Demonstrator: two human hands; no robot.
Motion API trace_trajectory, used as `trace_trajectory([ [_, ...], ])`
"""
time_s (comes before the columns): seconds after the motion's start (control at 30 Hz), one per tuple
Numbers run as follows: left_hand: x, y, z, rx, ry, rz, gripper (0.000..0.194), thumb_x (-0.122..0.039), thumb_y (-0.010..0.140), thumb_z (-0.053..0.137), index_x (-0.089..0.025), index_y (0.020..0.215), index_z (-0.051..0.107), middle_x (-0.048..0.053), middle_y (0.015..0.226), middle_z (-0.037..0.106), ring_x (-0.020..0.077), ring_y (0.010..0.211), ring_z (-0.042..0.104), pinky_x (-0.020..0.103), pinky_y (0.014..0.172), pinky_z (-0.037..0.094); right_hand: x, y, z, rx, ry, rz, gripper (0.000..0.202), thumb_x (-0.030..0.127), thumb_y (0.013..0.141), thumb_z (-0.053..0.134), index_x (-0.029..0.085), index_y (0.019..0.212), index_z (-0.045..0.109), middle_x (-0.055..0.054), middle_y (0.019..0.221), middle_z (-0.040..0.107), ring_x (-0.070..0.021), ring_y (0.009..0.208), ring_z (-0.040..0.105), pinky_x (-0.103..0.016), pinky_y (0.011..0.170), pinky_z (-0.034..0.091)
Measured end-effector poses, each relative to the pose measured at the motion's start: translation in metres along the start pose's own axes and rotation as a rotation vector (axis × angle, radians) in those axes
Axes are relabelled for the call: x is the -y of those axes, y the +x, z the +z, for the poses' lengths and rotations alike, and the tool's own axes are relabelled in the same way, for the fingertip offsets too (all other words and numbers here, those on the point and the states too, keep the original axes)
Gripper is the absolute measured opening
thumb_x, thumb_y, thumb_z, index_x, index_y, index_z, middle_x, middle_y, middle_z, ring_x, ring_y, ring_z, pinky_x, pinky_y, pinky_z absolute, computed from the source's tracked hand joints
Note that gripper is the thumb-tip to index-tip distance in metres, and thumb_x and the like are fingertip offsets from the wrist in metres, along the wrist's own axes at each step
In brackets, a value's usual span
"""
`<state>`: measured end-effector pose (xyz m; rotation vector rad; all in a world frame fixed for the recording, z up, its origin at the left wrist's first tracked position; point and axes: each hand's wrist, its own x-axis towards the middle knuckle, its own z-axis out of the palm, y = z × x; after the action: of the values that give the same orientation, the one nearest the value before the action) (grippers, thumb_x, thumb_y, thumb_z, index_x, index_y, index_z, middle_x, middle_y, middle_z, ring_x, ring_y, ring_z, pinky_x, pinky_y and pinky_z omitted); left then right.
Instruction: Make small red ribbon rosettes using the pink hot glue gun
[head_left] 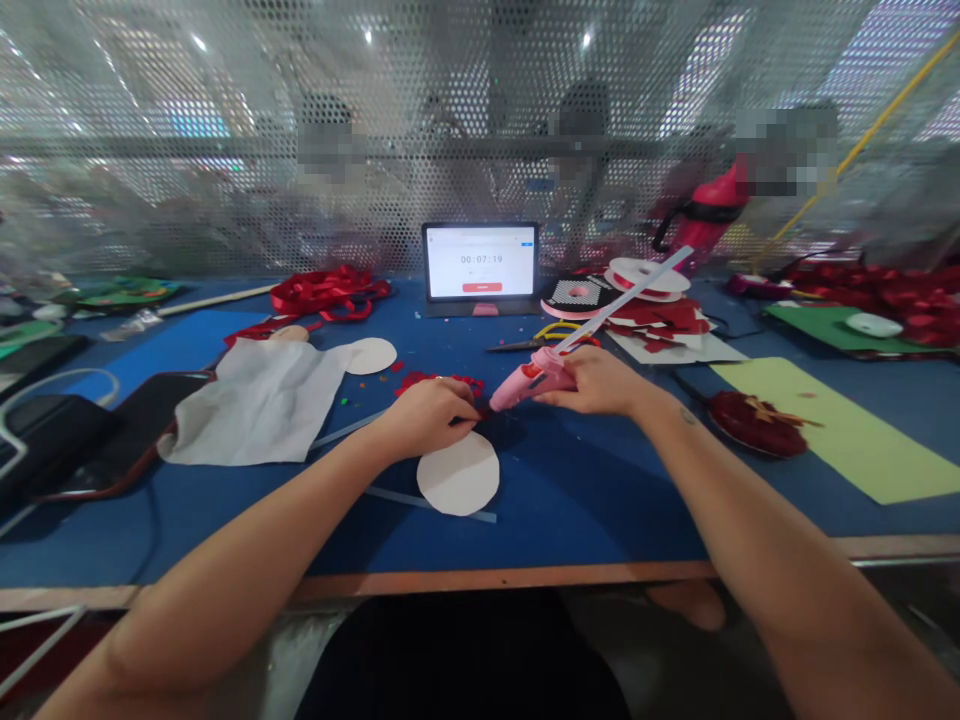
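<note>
- One pink glue gun [536, 378] is above the middle of the blue worktop [600, 490], nozzle pointing down and left, a long translucent stick [637, 300] rising from its back.
- Right hand [600, 380]: fingers curled around the gun's handle.
- Left hand [435, 410]: thumb and forefinger pinched on a small red piece [484, 411] close to the nozzle.
- Just below the left hand, toward the front edge, a white disc [458, 474] lies over a translucent strip [431, 502].
- Red scraps [420, 382] lie behind the left hand; a second white disc [371, 356] is farther left, by a grey cloth [259, 405].
- Scissors [559, 335] with yellow handles lie behind the gun.
- At the back edge, a tablet [482, 262] reads 00:07:19, with two spools [646, 278] to its right and red ribbon [330, 292] to its left.
- Toward the right edge, a dark red round piece [757, 422] overlaps a yellow-green sheet [840, 430].
</note>
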<state>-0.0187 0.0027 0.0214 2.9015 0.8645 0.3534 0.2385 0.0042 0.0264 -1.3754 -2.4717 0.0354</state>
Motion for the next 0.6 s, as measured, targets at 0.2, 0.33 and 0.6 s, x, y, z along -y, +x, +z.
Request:
trace_trajectory([
  [0.2,-0.0002,-0.0007,-0.0002,-0.002,0.0,-0.007,0.024,-0.016,0.076,0.05,-0.02,0.085,0.072,0.005,0.088,0.068,0.0166,0.085,0.062,0.027,0.079,0.048,-0.0008,-0.0003,-0.001,0.006,-0.037,0.017,0.043,0.058,0.072,0.054,0.017,0.056,0.055,-0.003,0.057,0.054,-0.0141,0.055,0.048,-0.027,0.056,0.035],
  [0.33,0.0011,-0.0012,0.0015,-0.007,0.005,-0.016,0.024,-0.016,0.076,0.05,-0.02,0.085,0.072,0.004,0.088,0.068,0.0161,0.083,0.062,0.027,0.078,0.048,-0.0023,-0.0002,-0.0002,-0.015,-0.041,0.017,0.04,0.055,0.072,0.055,0.016,0.063,0.059,-0.006,0.063,0.06,-0.0163,0.06,0.053,-0.027,0.058,0.037],
  [0.6,-0.0005,-0.0007,-0.001,0.012,0.006,-0.025,0.024,-0.017,0.076,0.05,-0.02,0.086,0.072,0.004,0.089,0.068,0.0158,0.085,0.062,0.026,0.08,0.047,-0.0005,-0.0019,-0.0043,-0.037,-0.051,-0.008,0.04,0.054,0.072,0.055,0.017,0.055,0.052,-0.003,0.056,0.054,-0.0128,0.053,0.047,-0.026,0.054,0.034],
])
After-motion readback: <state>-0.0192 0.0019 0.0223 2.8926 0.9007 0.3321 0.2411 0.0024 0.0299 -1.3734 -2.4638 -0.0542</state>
